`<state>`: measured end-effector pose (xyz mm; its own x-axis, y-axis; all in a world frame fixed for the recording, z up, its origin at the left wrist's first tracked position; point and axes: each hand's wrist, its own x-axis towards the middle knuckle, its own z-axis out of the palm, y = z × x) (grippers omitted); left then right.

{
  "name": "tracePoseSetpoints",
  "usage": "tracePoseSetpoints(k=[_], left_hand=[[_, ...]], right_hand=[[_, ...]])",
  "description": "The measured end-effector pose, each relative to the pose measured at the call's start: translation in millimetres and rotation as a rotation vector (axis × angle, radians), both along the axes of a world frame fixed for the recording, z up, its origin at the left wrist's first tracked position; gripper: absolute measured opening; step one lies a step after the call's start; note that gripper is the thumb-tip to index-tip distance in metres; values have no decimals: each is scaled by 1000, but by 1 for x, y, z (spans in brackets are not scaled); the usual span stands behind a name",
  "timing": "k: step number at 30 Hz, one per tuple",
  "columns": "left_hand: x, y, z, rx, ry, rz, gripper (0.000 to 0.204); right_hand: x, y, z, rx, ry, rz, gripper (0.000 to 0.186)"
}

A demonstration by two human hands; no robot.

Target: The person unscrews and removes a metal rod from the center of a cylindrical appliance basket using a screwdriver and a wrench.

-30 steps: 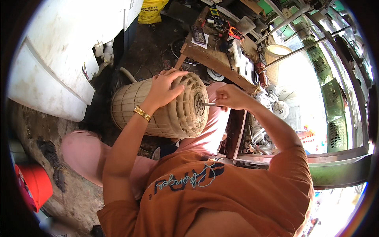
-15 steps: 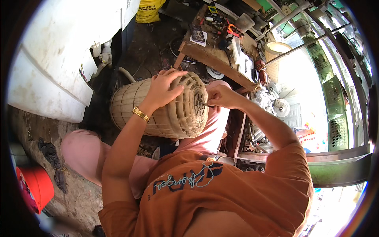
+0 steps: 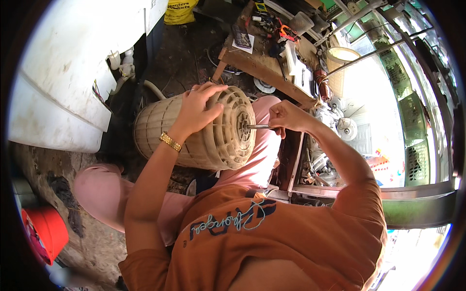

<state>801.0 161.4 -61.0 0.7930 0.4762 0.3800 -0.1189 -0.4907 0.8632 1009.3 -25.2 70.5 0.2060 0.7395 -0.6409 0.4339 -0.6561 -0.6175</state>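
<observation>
A beige ribbed plastic drum (image 3: 165, 127), which looks like a washing machine's spin tub, lies on its side against my pink-clad leg, its round end turned to the right. My left hand (image 3: 198, 107) rests over its upper side near that end, fingers stretched and thumb apart. From the hub at the middle of the end a slim silver metal rod (image 3: 259, 126) sticks out to the right. My right hand (image 3: 287, 119) is closed around the outer part of this rod; what lies inside the fist is hidden.
A wooden workbench (image 3: 264, 69) with tools and papers stands beyond the drum. White appliance housing (image 3: 60, 92) fills the left, with a hose (image 3: 154, 90) below. A red bucket (image 3: 51, 230) sits at lower left. Metal-framed shelving with green crates (image 3: 412, 121) lines the right.
My right hand has moved right, away from the hub, and a longer stretch of the metal rod shows. My left hand stays on the drum.
</observation>
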Motion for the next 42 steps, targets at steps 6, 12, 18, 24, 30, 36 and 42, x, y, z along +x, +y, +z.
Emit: tracePoseSetpoints(k=[6,12,18,24,30,36,42], left_hand=[[2,-2,-3,4,-8,-6,47],[-2,-6,8,56,-14,11,47],[-6,-6,4,19,-2,7,47],[0,-8,8,57,2,14,47],[-5,-2,6,16,-5,7,44],[-4,5,5,-42,-9,-38,42],[1,6,7,-20,-8,-26,41]], right_hand=[[-7,12,-33,28,65,27,16],[2,5,-23,15,-51,134,15],[-3,7,-19,-40,94,20,20],[-5,8,-33,-26,35,45,18],[8,-13,17,-104,4,80,21],[45,-100,-5,303,649,-592,29],[14,-81,-69,584,1184,-723,31]])
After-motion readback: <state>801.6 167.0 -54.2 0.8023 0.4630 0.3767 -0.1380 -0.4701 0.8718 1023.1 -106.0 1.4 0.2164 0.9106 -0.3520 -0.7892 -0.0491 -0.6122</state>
